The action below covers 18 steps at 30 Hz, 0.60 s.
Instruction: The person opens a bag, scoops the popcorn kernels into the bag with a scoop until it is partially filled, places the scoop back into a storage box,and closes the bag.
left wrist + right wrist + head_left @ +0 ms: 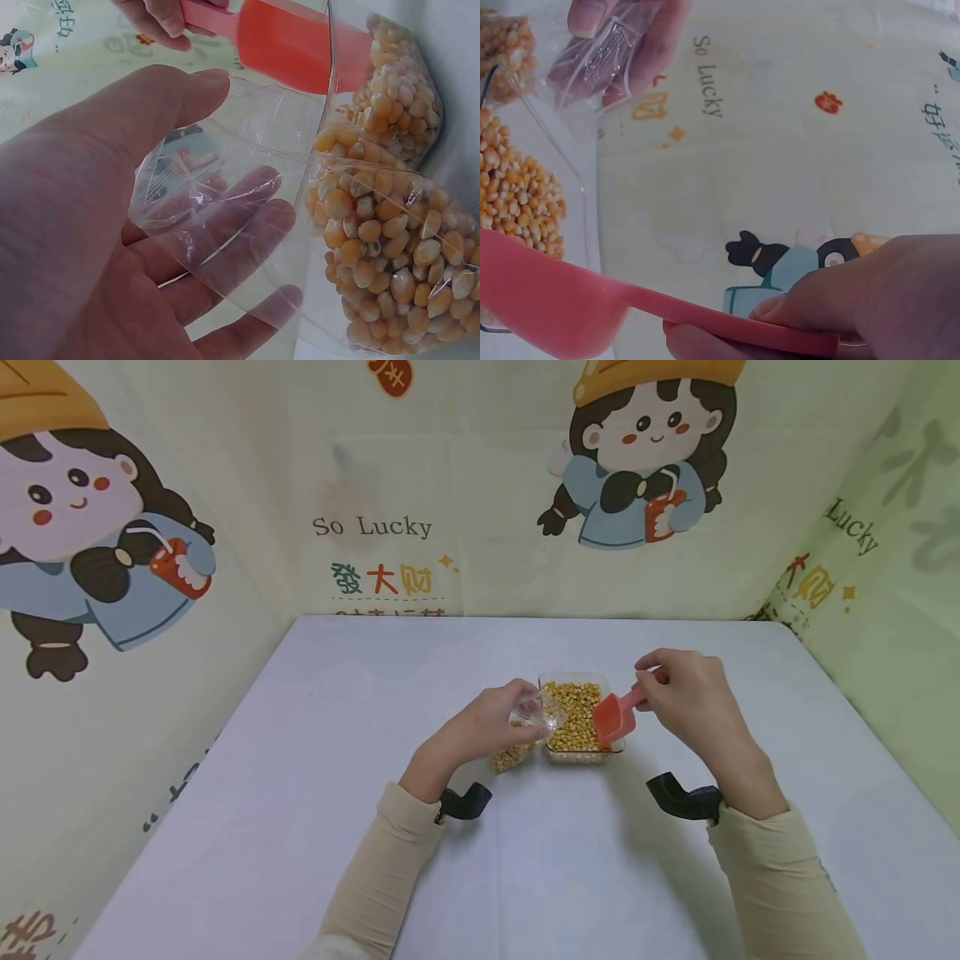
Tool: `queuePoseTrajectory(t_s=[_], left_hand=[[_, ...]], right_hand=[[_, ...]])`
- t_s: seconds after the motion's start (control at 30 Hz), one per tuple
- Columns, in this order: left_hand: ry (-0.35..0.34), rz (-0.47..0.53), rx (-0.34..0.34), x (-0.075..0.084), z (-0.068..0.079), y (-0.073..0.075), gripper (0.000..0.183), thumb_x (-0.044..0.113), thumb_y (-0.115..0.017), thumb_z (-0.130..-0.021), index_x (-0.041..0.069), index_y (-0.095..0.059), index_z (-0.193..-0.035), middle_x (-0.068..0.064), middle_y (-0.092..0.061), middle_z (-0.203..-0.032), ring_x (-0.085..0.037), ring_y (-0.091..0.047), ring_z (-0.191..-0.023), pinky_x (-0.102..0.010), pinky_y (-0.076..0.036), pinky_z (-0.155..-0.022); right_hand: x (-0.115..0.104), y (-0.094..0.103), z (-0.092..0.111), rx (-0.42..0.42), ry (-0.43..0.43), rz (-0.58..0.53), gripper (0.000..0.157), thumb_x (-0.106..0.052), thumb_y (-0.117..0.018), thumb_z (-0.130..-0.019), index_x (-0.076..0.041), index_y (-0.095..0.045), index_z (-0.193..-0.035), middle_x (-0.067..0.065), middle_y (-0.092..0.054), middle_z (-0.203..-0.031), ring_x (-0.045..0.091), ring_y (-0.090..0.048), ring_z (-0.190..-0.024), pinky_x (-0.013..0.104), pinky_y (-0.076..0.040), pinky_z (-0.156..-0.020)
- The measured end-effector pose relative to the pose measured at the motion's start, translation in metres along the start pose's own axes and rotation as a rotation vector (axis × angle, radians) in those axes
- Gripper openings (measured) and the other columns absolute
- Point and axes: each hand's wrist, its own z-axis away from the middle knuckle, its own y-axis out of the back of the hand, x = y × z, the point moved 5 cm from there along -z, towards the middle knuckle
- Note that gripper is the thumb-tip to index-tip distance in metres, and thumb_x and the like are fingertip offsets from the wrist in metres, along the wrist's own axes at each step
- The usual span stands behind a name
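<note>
Between thumb and fingers, my left hand holds the upper part of a clear plastic bag. Corn kernels fill the bag's lower part, which rests on the table beside a clear rectangular container. More kernels lie inside that container. My right hand pinches the handle of a pink scoop between thumb and fingers. The scoop's bowl is tilted at the container's right side, its lower tip by the kernels. From the left wrist, the bowl looks to have no kernels in it.
A white table lies under everything. Behind it and at the sides hang pale printed cloths with cartoon figures and lettering. Black curved wrist mounts stick out from both cuffs.
</note>
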Motion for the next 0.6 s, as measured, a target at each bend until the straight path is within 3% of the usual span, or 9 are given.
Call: queuePoseTrajectory(t_s=[0.6], left_hand=[[0.008,-0.011,-0.009,0.005,0.002,0.0,0.059,0.034,-0.071,-0.092,0.004,-0.048,-0.138,-0.004,-0.067,-0.122,-0.017,-0.061,-0.116,-0.036,-0.05,-0.099]], right_hand=[[-0.002,-0.012,-0.005,-0.022,0.008,0.019,0.026,-0.006,-0.053,-0.097,0.011,-0.066,-0.113,0.029,-0.071,-0.094,0.026,-0.074,-0.068,0.032,-0.058,-0.059]])
